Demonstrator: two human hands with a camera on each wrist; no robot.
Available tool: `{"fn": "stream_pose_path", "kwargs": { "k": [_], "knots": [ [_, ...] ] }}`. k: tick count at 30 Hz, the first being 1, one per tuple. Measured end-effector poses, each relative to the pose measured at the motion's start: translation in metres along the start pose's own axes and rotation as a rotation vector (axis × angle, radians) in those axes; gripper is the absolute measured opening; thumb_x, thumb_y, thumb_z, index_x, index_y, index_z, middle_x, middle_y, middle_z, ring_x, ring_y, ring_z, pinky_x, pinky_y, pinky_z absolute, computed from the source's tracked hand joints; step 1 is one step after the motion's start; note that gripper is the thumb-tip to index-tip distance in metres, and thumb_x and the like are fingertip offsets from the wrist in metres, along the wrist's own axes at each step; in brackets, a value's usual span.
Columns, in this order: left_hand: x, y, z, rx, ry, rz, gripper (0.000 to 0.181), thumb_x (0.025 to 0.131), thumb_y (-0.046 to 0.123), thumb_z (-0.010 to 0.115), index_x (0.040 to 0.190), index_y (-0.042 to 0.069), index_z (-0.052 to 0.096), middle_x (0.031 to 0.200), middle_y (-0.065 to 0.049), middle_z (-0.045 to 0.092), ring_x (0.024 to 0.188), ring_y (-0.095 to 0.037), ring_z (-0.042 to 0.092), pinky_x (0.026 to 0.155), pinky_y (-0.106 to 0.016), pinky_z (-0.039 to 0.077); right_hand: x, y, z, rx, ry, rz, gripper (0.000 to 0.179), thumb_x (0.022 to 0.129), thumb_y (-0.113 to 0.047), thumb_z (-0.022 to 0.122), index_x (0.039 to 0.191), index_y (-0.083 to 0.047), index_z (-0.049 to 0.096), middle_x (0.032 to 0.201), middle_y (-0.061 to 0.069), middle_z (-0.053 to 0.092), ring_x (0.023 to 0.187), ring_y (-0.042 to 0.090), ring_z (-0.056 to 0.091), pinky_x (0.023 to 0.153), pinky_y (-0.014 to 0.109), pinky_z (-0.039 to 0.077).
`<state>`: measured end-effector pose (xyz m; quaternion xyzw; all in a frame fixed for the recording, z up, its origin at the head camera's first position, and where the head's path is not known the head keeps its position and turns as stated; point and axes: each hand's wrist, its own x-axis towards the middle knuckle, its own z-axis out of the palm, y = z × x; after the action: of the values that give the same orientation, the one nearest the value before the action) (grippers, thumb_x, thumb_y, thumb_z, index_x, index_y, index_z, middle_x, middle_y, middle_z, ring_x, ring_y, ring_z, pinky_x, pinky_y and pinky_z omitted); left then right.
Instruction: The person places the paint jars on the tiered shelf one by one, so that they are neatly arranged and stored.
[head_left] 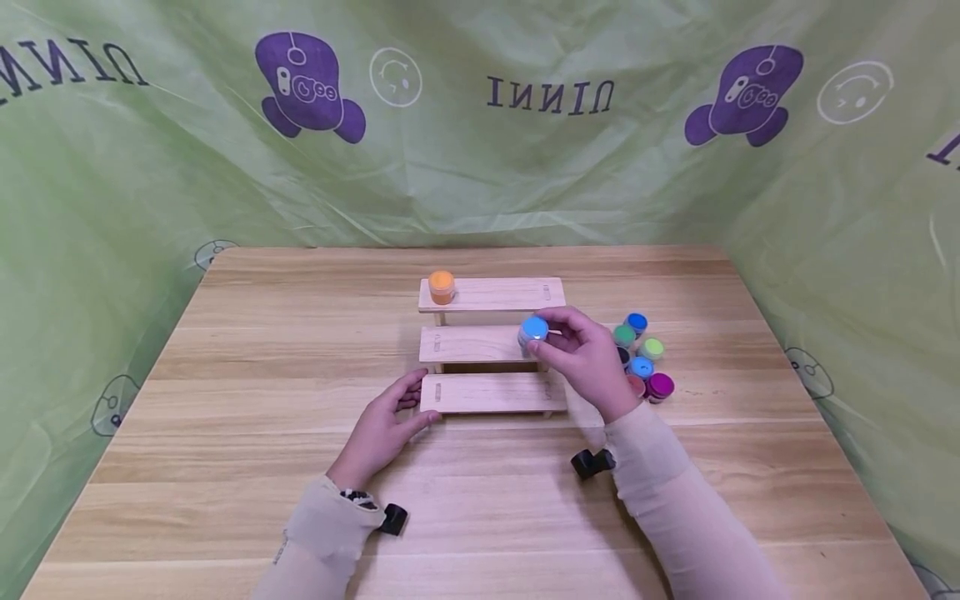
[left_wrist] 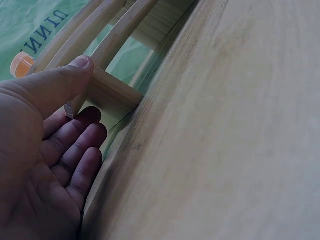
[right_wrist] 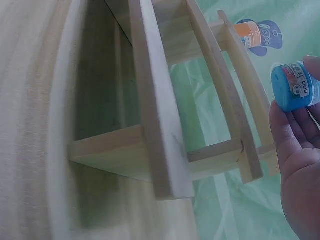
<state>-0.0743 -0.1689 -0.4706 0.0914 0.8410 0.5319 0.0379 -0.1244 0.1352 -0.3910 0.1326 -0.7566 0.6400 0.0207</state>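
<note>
A three-step wooden display rack (head_left: 492, 393) stands mid-table. My left hand (head_left: 384, 429) holds the left end of its lowest step, thumb at the front corner and index finger at the back one. In the left wrist view the other fingers (left_wrist: 90, 165) curl loosely below that step. My right hand (head_left: 581, 354) pinches a small light-blue paint jar (head_left: 534, 328) between thumb and fingers, over the right part of the middle step. Its label (right_wrist: 300, 82) shows in the right wrist view. An orange paint jar (head_left: 442, 287) stands on the top step's left end.
Several more jars cluster right of the rack, among them a dark-blue jar (head_left: 636, 323), a light-green jar (head_left: 652, 348) and a purple jar (head_left: 660, 386). My right hand partly covers a reddish one. A green printed curtain (head_left: 480, 183) surrounds the table (head_left: 285, 300) at the back and sides.
</note>
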Motion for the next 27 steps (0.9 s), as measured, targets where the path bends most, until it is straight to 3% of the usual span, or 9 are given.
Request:
{"fn": "stream_pose_path", "kwargs": {
  "k": [7,11,27],
  "knots": [
    [-0.001,0.001,0.0,0.013,0.0,0.0,0.068,0.086,0.017,0.081,0.146,0.004,0.049,0.126,-0.013,0.065,0.115,-0.028,0.061,0.101,-0.045,0.049,0.009,-0.004,0.0,-0.07,0.005,-0.052,0.037,0.087,-0.01,0.08,0.121,-0.004,0.067,0.118,0.009,0.066,0.107,0.02,0.064,0.099,0.033,0.053],
    [-0.001,0.001,-0.001,0.005,0.003,0.01,0.069,0.086,0.017,0.081,0.146,0.003,0.049,0.124,-0.013,0.065,0.114,-0.028,0.062,0.101,-0.045,0.05,0.016,-0.007,0.001,-0.076,-0.008,-0.071,0.037,0.087,-0.01,0.08,0.121,-0.004,0.067,0.119,0.009,0.066,0.108,0.02,0.063,0.099,0.031,0.052],
    [-0.001,0.002,0.0,-0.005,-0.004,-0.004,0.069,0.086,0.016,0.081,0.146,0.004,0.049,0.125,-0.013,0.065,0.114,-0.029,0.062,0.102,-0.046,0.049,0.04,-0.015,0.007,-0.18,-0.041,-0.021,0.042,0.087,-0.02,0.082,0.124,-0.007,0.067,0.122,0.007,0.065,0.11,0.019,0.064,0.097,0.029,0.054]
  ]
}}
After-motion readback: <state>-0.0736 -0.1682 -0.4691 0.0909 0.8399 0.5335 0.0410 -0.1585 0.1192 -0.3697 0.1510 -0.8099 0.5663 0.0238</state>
